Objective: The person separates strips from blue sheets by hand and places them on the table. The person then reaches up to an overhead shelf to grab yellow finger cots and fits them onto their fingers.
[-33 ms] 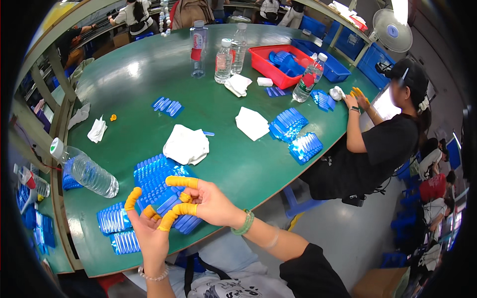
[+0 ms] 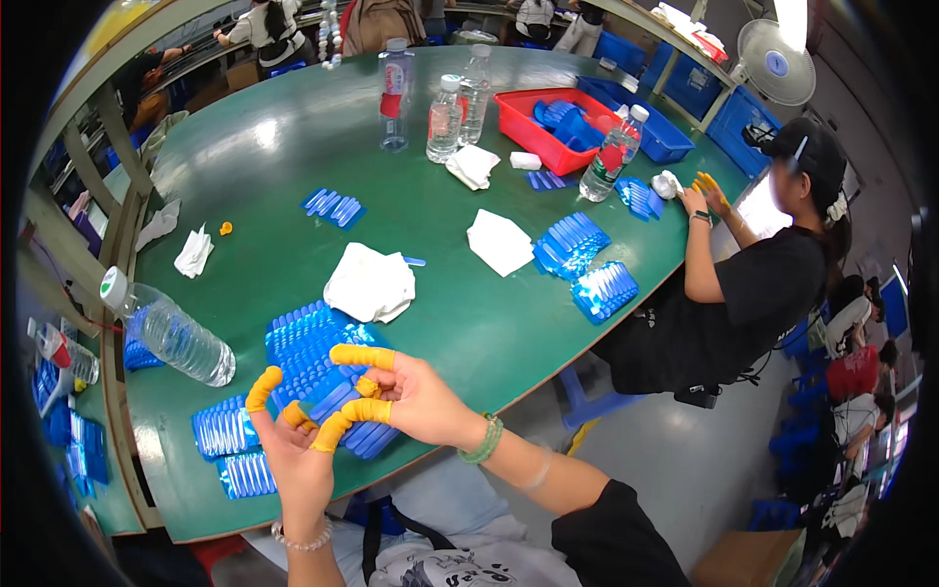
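Yellow finger cots cover several fingers of my left hand [image 2: 298, 465] and my right hand [image 2: 425, 401]. Between the hands, low over the near table edge, is a small sheet of blue strips [image 2: 368, 440]. Both thumbs lie across its face, their tips close together, and bent fingers reach behind it. My two index fingers stick out, free of the sheet. The fingers partly hide the grip. Just beyond lies a large spread of blue strip sheets [image 2: 303, 338], and left of my left hand are smaller stacks of blue strips [image 2: 223, 428].
A water bottle [image 2: 176, 338] leans at the left. White paper sheets [image 2: 370, 284] lie mid-table; more bottles [image 2: 444, 122] and a red bin [image 2: 548, 137] of blue pieces stand farther back. At right a co-worker [image 2: 763, 225] sits by blue strip stacks [image 2: 570, 245].
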{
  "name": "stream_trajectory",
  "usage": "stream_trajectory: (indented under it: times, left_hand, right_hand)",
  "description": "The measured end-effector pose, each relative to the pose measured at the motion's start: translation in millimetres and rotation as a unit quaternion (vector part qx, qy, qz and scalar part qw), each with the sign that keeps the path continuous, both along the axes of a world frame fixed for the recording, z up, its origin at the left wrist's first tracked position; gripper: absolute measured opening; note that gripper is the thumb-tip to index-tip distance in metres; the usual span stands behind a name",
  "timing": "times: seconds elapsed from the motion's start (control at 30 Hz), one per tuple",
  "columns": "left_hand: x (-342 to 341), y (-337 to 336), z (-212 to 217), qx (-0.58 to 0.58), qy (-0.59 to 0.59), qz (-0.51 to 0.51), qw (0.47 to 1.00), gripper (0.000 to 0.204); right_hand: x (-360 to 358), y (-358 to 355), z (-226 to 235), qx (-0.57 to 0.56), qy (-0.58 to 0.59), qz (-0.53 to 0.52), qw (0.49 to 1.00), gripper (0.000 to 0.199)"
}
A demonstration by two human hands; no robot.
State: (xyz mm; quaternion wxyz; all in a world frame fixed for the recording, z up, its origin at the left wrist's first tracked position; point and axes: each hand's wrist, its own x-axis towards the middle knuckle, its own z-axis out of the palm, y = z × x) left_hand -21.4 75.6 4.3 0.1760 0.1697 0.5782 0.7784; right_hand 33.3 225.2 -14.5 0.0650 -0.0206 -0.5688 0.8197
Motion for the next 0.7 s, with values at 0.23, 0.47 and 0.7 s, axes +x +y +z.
stream_trajectory:
  times: [0.23,0.47,0.7]
  left_hand:
    - [2,-12,-8,-0.022,-0.004,0.005,1.000,0.074]
    - [0,-21,-18,0.015,-0.002,0.022,1.000,0.070]
    - [2,-26,-10,-0.030,-0.013,0.041,0.999,0.067]
  right_hand:
    - [-8,-5,5,0.001,0.015,-0.009,1.000,0.059]
    - [-3,-10,15,0.039,-0.048,0.002,0.998,0.061]
    - [-11,-21,11,0.032,-0.032,-0.003,0.999,0.053]
